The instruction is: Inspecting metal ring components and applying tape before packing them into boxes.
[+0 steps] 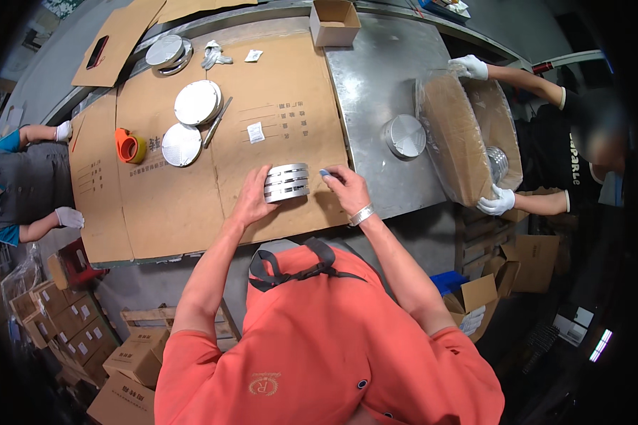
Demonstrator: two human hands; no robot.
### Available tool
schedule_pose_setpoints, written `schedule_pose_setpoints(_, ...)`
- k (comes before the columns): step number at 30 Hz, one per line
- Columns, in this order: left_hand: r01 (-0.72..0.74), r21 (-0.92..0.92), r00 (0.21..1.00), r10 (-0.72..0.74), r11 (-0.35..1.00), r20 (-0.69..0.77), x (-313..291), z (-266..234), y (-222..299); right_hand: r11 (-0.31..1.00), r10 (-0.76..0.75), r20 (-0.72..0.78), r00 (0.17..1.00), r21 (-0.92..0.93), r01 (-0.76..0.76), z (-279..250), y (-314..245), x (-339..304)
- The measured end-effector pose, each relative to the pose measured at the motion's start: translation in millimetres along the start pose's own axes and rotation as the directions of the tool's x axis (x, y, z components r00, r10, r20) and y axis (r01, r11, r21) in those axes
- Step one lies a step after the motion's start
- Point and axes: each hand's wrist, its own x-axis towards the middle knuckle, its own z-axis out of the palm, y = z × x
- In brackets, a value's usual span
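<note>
Near the front edge of the cardboard sheet [283, 134], my left hand [252, 197] is wrapped round the left side of a short stack of silver metal discs [287, 184]. The stack is tilted so its layered rims face me. Just right of it, my right hand [349, 190] pinches a small blue piece [325, 173], too small to name, between thumb and fingers, apart from the discs. Farther off lie more round silver discs [197, 103] with a lower one [181, 145] beside them. A slim metal tool [217, 122] rests along their right side.
An orange-and-yellow tape roll [130, 146] sits at the left, with stacked discs [166, 52] and a crumpled glove [217, 55] farther back. On the steel table [376, 78] stand a small box [334, 24] and discs [405, 136]. Gloved co-workers are at both sides; the right one holds a plastic-lined carton [450, 134].
</note>
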Motion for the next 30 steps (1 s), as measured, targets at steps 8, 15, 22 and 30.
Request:
schedule_pose_setpoints(8,0.003,-0.009,1.000,-0.003,1.000,0.012,-1.8,-1.8,-0.4,0.992,-0.062,0.218,0.974,-0.092,0.084,41.4,-2.6,22.4)
schedule_pose_setpoints(15,0.018,0.067,0.999,-0.020,0.998,0.035,-2.2,-3.5,4.0,0.972,-0.005,0.210,0.978,-0.228,0.054,51.1,-6.3,24.7)
schedule_pose_setpoints(22,-0.032,0.157,0.999,0.024,0.987,0.049,-1.2,-2.8,7.6,0.910,-0.095,0.199,0.975,-0.381,0.167,58.9,-20.2,22.8)
schedule_pose_setpoints(30,-0.055,0.147,0.998,0.050,0.988,0.038,1.2,0.6,9.9,0.883,-0.159,0.193,0.968,-0.411,0.227,66.5,-6.7,23.0)
